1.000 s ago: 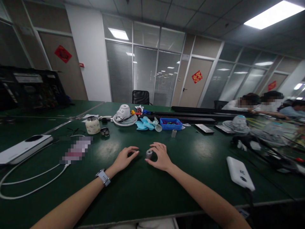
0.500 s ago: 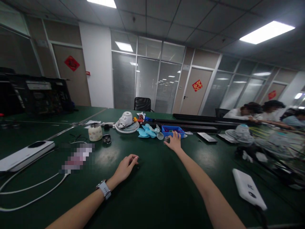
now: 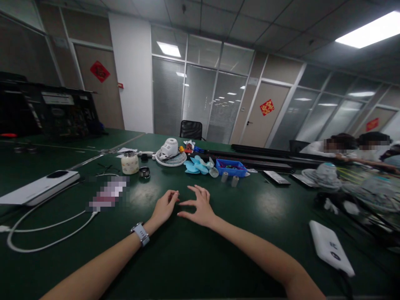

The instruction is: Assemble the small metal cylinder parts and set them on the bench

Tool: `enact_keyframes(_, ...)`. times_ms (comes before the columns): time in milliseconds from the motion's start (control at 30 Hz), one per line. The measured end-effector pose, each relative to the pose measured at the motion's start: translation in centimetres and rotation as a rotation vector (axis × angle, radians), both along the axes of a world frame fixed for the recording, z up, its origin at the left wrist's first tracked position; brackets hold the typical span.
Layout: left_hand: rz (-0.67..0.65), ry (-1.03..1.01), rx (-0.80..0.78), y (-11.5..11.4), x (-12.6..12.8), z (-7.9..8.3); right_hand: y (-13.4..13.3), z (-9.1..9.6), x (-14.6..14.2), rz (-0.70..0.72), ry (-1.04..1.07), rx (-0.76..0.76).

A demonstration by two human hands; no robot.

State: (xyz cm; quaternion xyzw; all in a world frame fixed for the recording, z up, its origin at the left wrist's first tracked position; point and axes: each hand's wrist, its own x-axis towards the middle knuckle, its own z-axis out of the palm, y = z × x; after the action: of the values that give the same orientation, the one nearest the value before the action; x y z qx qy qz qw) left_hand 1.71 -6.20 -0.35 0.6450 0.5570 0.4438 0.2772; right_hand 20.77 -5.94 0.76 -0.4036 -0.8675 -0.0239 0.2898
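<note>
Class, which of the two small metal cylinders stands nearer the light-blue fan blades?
The left cylinder in the picture, in front of the blue tray. The right cylinder stands farther from the light-blue fan blades and slightly nearer the viewer.

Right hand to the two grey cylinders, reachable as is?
Probably yes: the right hand is open, only green tabletop shows between it and the grey cylinders, and the blue bin sits behind them.
</note>
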Motion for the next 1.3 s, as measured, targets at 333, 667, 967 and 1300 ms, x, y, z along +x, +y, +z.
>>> enact_keyframes(333,-0.012,0.017,0.003,0.0,0.2,0.0,-0.2,-0.7,0.2,-0.047,0.039,-0.170)
enact_keyframes(667,-0.031,0.050,-0.043,-0.7,0.3,0.9,4.5,2.4,5.3,-0.153,0.252,0.018)
enact_keyframes(967,-0.041,0.060,-0.038,-0.6,0.2,0.7,15.3,4.0,14.4,-0.665,0.325,0.012)
enact_keyframes(1300,-0.040,0.070,-0.054,-0.6,0.3,0.9,16.7,2.4,15.0,-0.605,0.409,0.091)
